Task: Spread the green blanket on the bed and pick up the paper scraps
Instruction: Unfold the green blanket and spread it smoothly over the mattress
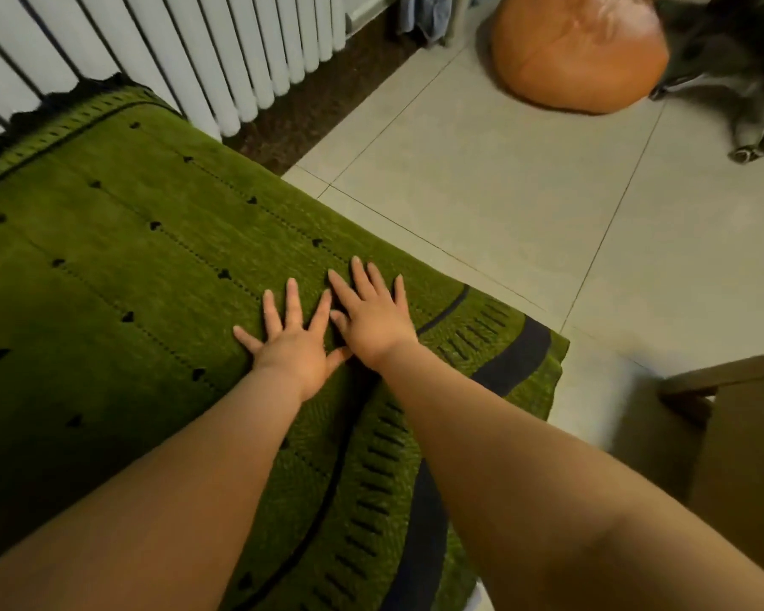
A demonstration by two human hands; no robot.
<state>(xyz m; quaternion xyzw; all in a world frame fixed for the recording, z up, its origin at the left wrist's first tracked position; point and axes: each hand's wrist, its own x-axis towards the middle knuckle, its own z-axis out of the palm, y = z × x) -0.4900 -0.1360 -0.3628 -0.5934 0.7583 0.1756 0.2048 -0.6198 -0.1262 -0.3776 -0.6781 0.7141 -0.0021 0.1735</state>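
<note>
The green blanket (120, 266), with small black marks and a dark striped border, lies spread over the bed and fills the left half of the view. My left hand (290, 341) presses flat on it with fingers spread, near the bed's right corner. Just to its right, my right hand (371, 313) lies flat on the blanket too, fingers straight. The two hands almost touch. The blanket's corner (543, 359) hangs over the bed edge above the floor. No paper scraps show in view.
A white radiator (221, 50) runs along the wall behind the bed. Pale floor tiles (503, 191) lie to the right. An orange leather pouf (578, 55) sits at the top right, with a dark dog (733, 90) lying beside it. Brown wooden furniture (742, 425) stands at the right edge.
</note>
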